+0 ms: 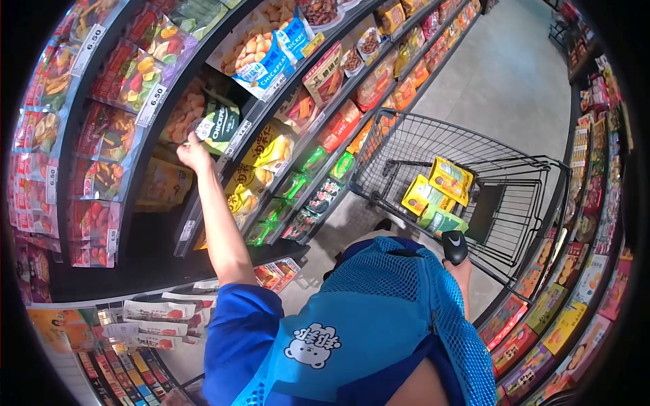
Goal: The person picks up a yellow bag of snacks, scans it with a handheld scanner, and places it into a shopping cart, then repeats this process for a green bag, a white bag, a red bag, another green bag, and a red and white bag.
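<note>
My left hand [195, 154] reaches into the shelf at the left, its fingers closed at the edge of a dark green chickpea bag [222, 127]. That bag leans at the shelf front, close to a 14.80 price tag. Low on the right, my right hand [460, 272] wraps around a rounded black grip [455, 247] by the cart's near side; its fingers are partly hidden by my blue mesh vest. Inside the black wire shopping cart [420, 132] lie yellow snack bags [451, 178] and a green bag [441, 220].
Blue chickpea bags [267, 61] stand on the shelf above, with yellow bags [274, 152] below. Hanging snack packets [108, 139] line the left. Across the aisle floor [474, 68], another stocked shelf [575, 298] runs along the right. A low display of packets [159, 314] is at lower left.
</note>
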Action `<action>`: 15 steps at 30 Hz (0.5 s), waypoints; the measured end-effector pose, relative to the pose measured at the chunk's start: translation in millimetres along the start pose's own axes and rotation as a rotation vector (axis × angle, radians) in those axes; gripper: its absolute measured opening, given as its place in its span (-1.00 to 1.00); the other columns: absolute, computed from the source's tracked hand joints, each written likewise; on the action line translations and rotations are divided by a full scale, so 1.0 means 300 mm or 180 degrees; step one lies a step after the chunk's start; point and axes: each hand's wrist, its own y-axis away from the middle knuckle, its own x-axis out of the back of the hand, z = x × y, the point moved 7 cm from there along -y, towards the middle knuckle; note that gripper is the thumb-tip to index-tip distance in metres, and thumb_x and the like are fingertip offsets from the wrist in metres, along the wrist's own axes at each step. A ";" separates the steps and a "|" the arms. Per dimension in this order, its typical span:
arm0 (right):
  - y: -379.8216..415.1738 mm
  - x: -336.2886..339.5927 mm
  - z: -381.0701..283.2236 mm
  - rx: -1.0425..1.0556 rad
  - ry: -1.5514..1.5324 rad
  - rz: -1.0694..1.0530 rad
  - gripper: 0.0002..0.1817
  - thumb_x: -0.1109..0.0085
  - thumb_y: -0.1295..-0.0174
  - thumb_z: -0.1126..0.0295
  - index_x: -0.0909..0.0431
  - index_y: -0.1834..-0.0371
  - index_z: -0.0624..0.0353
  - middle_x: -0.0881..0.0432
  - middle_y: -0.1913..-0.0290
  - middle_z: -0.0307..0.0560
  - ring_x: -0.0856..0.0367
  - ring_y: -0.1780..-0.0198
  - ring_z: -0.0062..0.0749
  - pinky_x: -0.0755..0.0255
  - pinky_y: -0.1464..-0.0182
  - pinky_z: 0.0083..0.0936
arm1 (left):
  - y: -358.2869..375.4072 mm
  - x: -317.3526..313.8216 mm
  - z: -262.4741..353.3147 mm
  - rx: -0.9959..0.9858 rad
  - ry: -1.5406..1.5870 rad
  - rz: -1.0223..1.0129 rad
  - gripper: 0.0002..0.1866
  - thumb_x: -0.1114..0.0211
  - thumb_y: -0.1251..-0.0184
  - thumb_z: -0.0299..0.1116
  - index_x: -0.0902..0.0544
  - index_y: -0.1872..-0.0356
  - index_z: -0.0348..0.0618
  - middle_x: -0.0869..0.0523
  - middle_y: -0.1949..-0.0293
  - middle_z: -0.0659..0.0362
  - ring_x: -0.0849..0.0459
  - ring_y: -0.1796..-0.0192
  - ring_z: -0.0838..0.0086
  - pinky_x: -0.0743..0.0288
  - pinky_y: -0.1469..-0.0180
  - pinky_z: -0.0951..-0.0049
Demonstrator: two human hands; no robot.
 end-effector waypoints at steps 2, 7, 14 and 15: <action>-0.009 -0.015 -0.023 -0.0053 0.0034 -0.0092 -0.61 -0.33 0.09 0.46 -0.60 0.13 0.35 -0.72 0.26 0.08 -0.70 0.17 -0.24 -0.52 0.04 -0.38 | -0.001 0.074 -0.041 0.0264 0.0164 0.0255 -0.77 -0.37 -0.29 -0.48 -0.46 0.33 -0.34 -0.66 0.29 0.09 -0.62 0.32 0.48 -0.55 0.29 0.39; -0.031 -0.029 -0.019 -0.0154 0.0276 -0.0083 -0.57 -0.34 0.09 0.42 -0.61 0.08 0.34 -0.73 0.18 0.17 -0.73 0.07 -0.14 -0.51 -0.03 -0.35 | 0.074 0.180 -0.005 0.0663 0.1445 0.0575 -0.72 -0.20 -0.35 -0.58 -0.48 -0.06 -0.40 -0.67 0.04 -0.08 -0.74 0.12 0.22 -0.71 0.07 0.23; -0.059 -0.045 0.008 -0.0338 0.0414 -0.0228 -0.50 -0.34 0.08 0.41 -0.60 -0.02 0.31 -0.73 0.13 0.19 -0.71 -0.01 -0.10 -0.49 -0.09 -0.33 | 0.255 0.210 0.047 0.1553 0.2676 -0.0388 -0.66 -0.09 -0.55 -0.34 -0.44 -0.26 -0.15 -0.63 -0.14 0.09 -0.66 -0.10 0.37 -0.71 0.03 0.32; -0.064 -0.043 -0.003 -0.0142 0.0355 -0.0182 -0.53 -0.34 0.07 0.42 -0.60 0.01 0.32 -0.74 0.17 0.17 -0.72 0.04 -0.13 -0.51 -0.05 -0.34 | 0.314 0.205 -0.007 0.1864 0.2798 -0.0537 -0.64 -0.13 -0.53 -0.32 -0.44 -0.26 -0.15 -0.64 -0.11 0.09 -0.67 -0.04 0.42 -0.70 0.10 0.41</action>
